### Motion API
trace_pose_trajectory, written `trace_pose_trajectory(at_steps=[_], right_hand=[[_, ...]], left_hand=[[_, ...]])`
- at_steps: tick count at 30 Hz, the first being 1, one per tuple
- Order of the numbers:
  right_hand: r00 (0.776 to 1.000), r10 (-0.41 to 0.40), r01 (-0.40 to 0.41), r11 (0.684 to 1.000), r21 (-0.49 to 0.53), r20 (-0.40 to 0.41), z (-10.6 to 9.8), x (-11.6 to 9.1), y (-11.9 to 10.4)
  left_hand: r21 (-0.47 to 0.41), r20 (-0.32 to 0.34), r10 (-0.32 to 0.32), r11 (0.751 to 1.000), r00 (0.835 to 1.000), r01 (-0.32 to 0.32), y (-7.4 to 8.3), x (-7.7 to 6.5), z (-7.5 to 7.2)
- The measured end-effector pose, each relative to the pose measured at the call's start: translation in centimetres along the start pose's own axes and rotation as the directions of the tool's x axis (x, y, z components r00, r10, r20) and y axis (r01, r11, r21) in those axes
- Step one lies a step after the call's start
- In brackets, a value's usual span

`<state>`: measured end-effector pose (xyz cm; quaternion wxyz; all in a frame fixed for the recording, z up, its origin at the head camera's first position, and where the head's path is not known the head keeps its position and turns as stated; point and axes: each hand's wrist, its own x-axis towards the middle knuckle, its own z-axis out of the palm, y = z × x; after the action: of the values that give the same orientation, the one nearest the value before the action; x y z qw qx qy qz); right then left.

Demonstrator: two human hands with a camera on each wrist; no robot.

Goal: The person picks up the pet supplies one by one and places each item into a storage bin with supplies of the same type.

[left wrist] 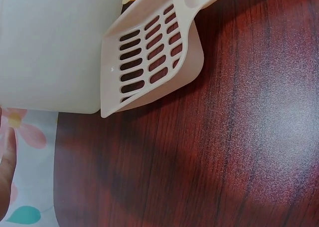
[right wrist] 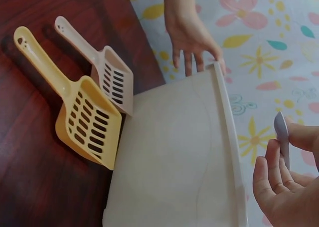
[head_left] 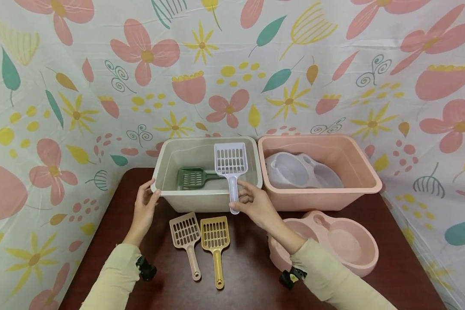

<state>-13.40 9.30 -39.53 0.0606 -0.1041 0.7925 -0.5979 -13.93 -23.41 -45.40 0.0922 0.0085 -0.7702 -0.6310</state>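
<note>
My right hand (head_left: 256, 206) pinches the handle of a lavender litter scoop (head_left: 231, 161), held with its slotted head up over the grey litter box (head_left: 201, 199). In the right wrist view, only the handle end (right wrist: 282, 129) shows between thumb and fingers. My left hand (head_left: 143, 209) touches the box's front left corner, its fingers fairly straight in the right wrist view. Inside the grey box lies a dark green scoop (head_left: 191, 178). In front of it, a beige scoop (head_left: 185, 232) and a yellow scoop (head_left: 215, 234) lie side by side, handles towards me.
To the right of the grey box stands a pink litter box (head_left: 321, 199) with a lavender double bowl (head_left: 290, 170) inside. A pink double bowl (head_left: 350, 243) lies in front, partly under my right forearm. All rest on a dark wooden table (head_left: 252, 284) against a flowered cloth (head_left: 224, 56).
</note>
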Motion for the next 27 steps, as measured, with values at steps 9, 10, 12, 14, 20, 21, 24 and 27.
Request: trace_pose_trajectory(at_steps=[9,10,12,14,20,21,24,27], right_hand=[[1.0,0.001,-0.002,1.0,-0.009,-0.014,-0.2,1.8,-0.1],[1.0,-0.002,0.002,1.0,-0.016,-0.014,-0.2,1.9,-0.1],[1.0,-0.004,0.004,1.0,-0.027,-0.014,-0.3,2.3,-0.2],[1.0,-0.007,0.006,0.999,-0.042,-0.013,-0.3,2.6,-0.3],[1.0,-0.01,0.008,0.997,-0.08,-0.024,-0.6,4.0,-0.6],[1.0,-0.009,0.007,0.997,-0.082,-0.024,-0.6,4.2,-0.6],[1.0,0.001,-0.003,0.995,-0.096,-0.024,-0.8,4.8,-0.6],[1.0,0.013,-0.016,0.994,-0.104,-0.025,-0.9,5.4,-0.6]], left_hand=[[-0.014,-0.002,0.005,1.0,1.0,-0.005,0.1,0.1,0.0],[-0.015,-0.002,0.006,1.0,1.0,-0.006,0.0,0.1,-0.1],[-0.017,-0.002,0.009,1.0,1.0,-0.01,0.0,0.1,-0.1],[-0.021,-0.001,0.012,1.0,1.0,-0.012,-0.1,0.1,-0.1],[-0.018,0.001,0.019,1.0,1.0,-0.019,-0.2,0.2,-0.2],[-0.015,0.001,0.02,1.0,1.0,-0.02,-0.1,0.2,-0.2],[-0.007,0.003,0.024,1.0,1.0,-0.024,0.0,0.1,-0.2],[-0.006,0.004,0.024,1.0,1.0,-0.024,0.1,0.1,-0.1]])
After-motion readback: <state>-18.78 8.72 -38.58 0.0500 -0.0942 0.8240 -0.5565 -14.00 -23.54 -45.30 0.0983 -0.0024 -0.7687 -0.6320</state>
